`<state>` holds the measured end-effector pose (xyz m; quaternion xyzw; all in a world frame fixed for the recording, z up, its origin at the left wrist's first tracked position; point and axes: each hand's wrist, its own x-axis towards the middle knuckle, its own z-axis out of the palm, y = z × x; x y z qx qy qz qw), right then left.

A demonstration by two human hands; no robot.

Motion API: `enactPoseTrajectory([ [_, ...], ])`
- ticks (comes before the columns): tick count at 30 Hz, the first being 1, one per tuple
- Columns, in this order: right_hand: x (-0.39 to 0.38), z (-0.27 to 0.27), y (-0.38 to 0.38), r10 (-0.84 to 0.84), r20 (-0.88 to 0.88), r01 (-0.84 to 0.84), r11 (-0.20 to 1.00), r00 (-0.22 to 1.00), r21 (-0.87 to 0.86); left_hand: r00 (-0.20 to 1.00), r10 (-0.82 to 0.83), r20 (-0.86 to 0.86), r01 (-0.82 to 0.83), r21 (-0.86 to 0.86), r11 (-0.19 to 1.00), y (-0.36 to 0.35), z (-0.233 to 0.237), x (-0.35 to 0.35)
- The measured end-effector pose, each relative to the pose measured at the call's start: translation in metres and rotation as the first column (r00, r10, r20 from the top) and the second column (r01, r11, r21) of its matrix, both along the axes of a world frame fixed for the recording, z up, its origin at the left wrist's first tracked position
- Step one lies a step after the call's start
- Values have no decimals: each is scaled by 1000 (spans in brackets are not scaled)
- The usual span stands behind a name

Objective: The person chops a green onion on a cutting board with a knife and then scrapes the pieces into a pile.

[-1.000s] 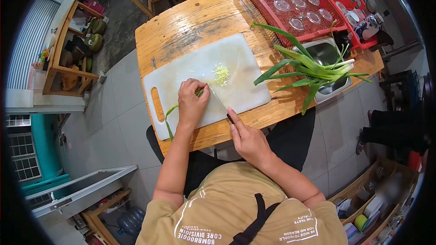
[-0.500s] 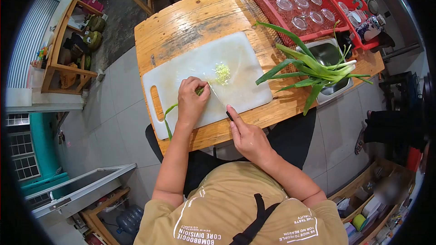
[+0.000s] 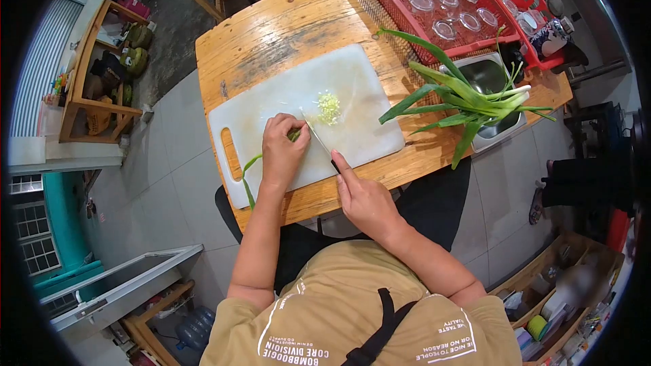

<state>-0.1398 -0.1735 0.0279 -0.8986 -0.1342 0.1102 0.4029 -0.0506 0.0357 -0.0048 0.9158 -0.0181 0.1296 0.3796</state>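
Observation:
My left hand (image 3: 283,152) is closed around a green onion (image 3: 250,175), pressing it on the white cutting board (image 3: 359,88). Its green leaf trails out past my wrist towards the board's handle slot. In my right hand (image 3: 366,200) is a knife (image 3: 317,135), held by its black handle, with the blade slanting up beside my left fingertips. A small heap of chopped green onion (image 3: 328,108) lies on the board just beyond the blade. Whether the blade touches the onion is hard to make out.
More green onions (image 3: 468,103) lie on the table's right side, across a metal pan (image 3: 488,76). Behind them stands a red crate (image 3: 413,27) holding several upturned glasses. The wooden table (image 3: 271,34) has a curved left edge. A person's foot (image 3: 536,205) shows at the far right.
The knife blade has turned slightly more upright, and my right hand has shifted a little left. My left hand keeps its hold on the green onion. The whole view has shifted slightly.

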Motion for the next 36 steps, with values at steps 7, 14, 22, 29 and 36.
enactPoseTrajectory([
  [7, -8, -12, 7, -14, 68, 20, 996, 998, -86, 1000, -9, 11, 8, 38, 999, 0, -3, -3],
  [14, -15, -12, -2, 21, 70, -8, 986, 997, -169, 995, -22, 99, 6, 157, 988, -2, 0, -12],
  [22, -9, -17, -4, 29, 155, -3, 986, 988, -167, 997, -22, 77, 6, 200, 980, -4, 3, -19],
  [29, -12, -9, -15, -5, 164, 14, 998, 986, -54, 996, 2, 89, -19, 198, 980, -8, 2, -15],
  [36, -2, 8, -24, -74, 121, 77, 997, 990, -25, 995, -24, 93, 5, 202, 979, -8, -1, -14],
])
